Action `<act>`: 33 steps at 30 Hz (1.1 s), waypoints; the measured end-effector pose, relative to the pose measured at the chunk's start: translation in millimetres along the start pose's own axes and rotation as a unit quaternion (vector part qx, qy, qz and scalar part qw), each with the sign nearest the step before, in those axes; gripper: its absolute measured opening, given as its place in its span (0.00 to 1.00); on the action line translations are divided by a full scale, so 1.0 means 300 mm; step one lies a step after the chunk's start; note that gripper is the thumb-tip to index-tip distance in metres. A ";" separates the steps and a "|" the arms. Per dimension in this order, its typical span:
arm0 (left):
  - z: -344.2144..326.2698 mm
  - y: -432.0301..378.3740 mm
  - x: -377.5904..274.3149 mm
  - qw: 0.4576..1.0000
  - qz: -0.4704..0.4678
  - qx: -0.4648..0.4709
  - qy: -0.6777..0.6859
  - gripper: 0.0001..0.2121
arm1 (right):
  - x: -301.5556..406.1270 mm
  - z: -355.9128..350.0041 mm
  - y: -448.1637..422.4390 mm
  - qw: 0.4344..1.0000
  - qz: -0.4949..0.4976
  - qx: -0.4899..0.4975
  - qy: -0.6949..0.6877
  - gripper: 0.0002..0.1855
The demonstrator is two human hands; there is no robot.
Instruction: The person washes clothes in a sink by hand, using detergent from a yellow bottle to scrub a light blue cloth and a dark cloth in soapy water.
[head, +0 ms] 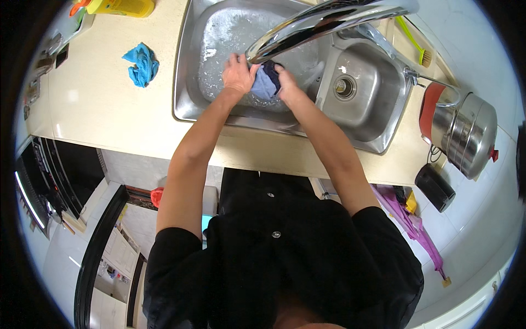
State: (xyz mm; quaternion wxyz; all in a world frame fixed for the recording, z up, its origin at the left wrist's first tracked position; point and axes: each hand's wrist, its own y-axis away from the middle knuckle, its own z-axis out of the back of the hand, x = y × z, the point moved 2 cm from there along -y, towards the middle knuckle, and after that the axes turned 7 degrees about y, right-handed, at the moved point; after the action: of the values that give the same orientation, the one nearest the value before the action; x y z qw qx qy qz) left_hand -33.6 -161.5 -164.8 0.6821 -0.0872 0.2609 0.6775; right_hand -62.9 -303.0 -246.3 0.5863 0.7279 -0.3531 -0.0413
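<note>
A wet cloth item (264,82), light blue with a dark navy part, is between my hands above the water in the large steel sink basin (187,88). My right hand (287,83) grips its dark side, thumb on top. My left hand (239,75) is at the blue side, its thumb against the cloth and its fingers stretched towards the far side. Whether those fingers hold any fabric is hidden. The chrome faucet spout (296,35) arches over both hands and covers part of the left fingertips. Bubbly water (230,33) lies in the basin.
A smaller steel basin (365,111) with a drain strainer (344,87) adjoins on the right. Left on the counter lie a crumpled blue cloth (141,65) and a yellow bottle (121,7). At right are a green-handled brush (423,55), a steel pot (468,131) and a black container (435,188).
</note>
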 end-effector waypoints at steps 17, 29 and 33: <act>0.012 0.091 -0.036 0.960 -0.029 0.223 0.167 0.60 | 0.113 -0.127 0.332 0.840 0.319 -0.110 0.425 0.17; 0.037 0.168 -0.124 0.967 0.017 -0.041 0.250 0.22 | 0.107 -0.127 0.400 0.982 -0.164 0.068 0.059 0.30; 0.142 0.252 -0.212 0.911 0.029 0.082 0.402 0.22 | 0.058 -0.066 0.188 0.976 -0.161 0.136 -0.053 0.30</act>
State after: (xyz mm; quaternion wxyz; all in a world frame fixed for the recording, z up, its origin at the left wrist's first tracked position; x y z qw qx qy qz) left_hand -93.5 -192.4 -80.8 0.5042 -0.2885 0.5702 0.5808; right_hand -66.8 -299.9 -184.2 0.4481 0.8447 -0.2644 -0.1257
